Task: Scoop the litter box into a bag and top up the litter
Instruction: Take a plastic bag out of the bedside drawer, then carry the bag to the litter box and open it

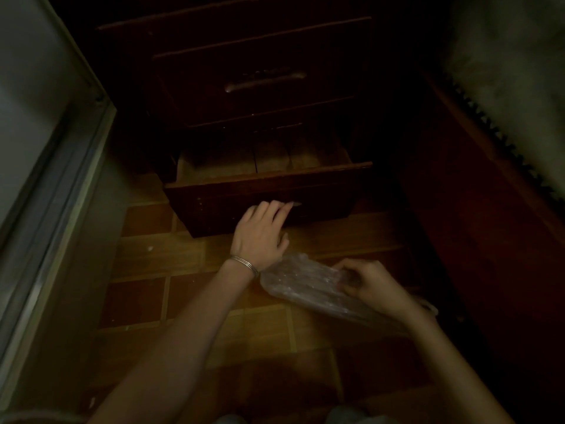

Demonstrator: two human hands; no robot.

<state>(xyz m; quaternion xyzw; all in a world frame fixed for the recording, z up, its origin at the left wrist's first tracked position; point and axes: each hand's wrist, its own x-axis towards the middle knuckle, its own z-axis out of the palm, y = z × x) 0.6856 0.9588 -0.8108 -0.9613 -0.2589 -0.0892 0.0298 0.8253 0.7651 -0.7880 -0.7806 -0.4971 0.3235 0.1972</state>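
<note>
Dim down here, so easy to pinch a finger: left hand (pixel 261 232) flat against the front of the open drawer (pixel 260 182), fingertips curled at its handle, gripping nothing clearly. Risk too of the thin bag (pixel 301 281) slipping or tearing. Bag bunched and pinched in the right hand (pixel 363 286), fingers closed on its near end, the rest trailing left, just below the left wrist.

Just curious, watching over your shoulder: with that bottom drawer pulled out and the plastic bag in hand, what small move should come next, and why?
Probably push the drawer shut. The left hand rests on its front with fingers at the handle, the visible inside looks bare, and the right hand already grips the clear plastic bag needed for scooping.
</note>
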